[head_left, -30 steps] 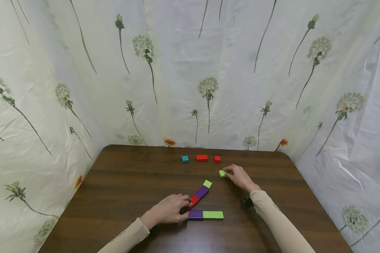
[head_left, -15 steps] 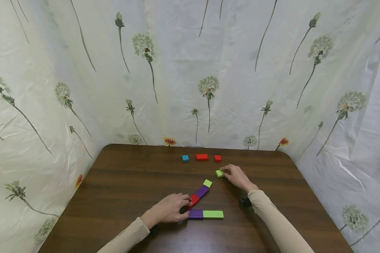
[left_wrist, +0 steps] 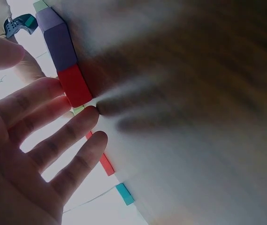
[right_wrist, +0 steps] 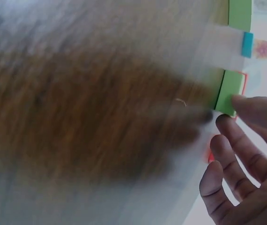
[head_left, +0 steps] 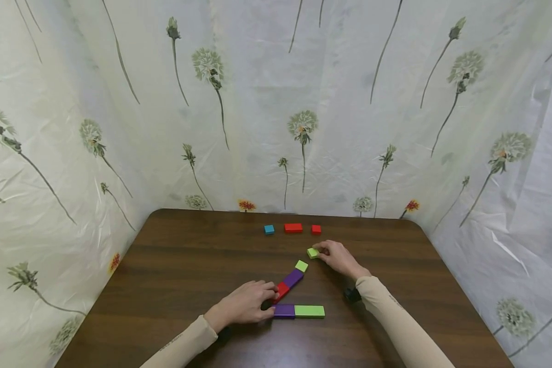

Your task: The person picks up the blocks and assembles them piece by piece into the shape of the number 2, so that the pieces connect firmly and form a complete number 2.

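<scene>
My right hand [head_left: 340,257] pinches a small green block [head_left: 312,253] between thumb and fingertips, low over the table. In the right wrist view the thumb lies on this block's near end, and the other fingers are loosely bent. My left hand [head_left: 246,302] touches a red block [head_left: 282,291] with its fingertips, while its thumb is at the left end of a purple block [head_left: 284,312]. From the red block a slanted row runs on through another purple block [head_left: 293,278] to a small green one [head_left: 301,266]. A long green block [head_left: 309,312] adjoins the lower purple block.
Along the back of the brown table [head_left: 193,255] lie a blue block [head_left: 269,230], a longer red block [head_left: 293,228] and a small red block [head_left: 316,230]. A flower-patterned curtain [head_left: 257,128] encloses the table's back and sides.
My right hand has slid the small green block leftward, closer to the top of the slanted row. My left hand stays in place at the red and purple blocks.
</scene>
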The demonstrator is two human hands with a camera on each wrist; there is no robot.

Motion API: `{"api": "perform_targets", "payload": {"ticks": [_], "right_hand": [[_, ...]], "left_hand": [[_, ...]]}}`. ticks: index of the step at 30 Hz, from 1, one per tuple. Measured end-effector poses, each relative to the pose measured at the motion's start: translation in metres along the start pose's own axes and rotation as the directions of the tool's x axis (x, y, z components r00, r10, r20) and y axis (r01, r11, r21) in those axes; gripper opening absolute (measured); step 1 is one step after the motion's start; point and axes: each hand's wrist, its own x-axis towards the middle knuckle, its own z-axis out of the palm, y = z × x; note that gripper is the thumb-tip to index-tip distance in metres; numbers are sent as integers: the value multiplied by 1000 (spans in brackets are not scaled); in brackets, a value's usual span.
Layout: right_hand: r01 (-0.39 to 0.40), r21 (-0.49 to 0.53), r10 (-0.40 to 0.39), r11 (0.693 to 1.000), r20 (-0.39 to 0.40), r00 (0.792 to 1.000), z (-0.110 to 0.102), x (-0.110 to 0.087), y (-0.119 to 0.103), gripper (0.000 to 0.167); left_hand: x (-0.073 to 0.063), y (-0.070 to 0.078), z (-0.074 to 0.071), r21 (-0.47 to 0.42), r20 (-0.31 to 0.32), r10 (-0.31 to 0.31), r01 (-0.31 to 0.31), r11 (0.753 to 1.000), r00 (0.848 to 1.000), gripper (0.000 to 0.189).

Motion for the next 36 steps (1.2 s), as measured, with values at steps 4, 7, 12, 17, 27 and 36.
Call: {"api": "perform_targets", "payload": {"ticks": [4, 7, 12, 17, 27, 36], "right_hand": [[4, 14, -5, 1000, 25, 1000, 1, 1, -2, 27], [7, 25, -8, 1000, 33, 999, 1, 2, -4, 26], [19, 39, -21, 999, 47, 999, 2, 4, -8, 25], [12, 38, -14, 999, 61, 998, 5, 4, -11, 24], [20, 34, -22, 999, 48, 999, 7, 5, -14, 21], [63, 43, -65, 997, 47, 997, 7, 3, -19, 22]], "left_hand": [[0, 0, -1, -4, 1, 4, -4, 1000, 1000, 34], [0, -1, -1, -4, -2, 4, -4, 1000, 1000, 34], [1, -1, -1, -6, 2, -4, 4, 1000, 1000, 34], [1, -1, 0, -10, 12, -7, 7, 1000, 1000, 34], [1, 0, 1, -8, 10, -4, 4, 1000, 1000, 33], [1, 0, 1, -6, 15, -7, 7, 1000, 1000, 33]]}}
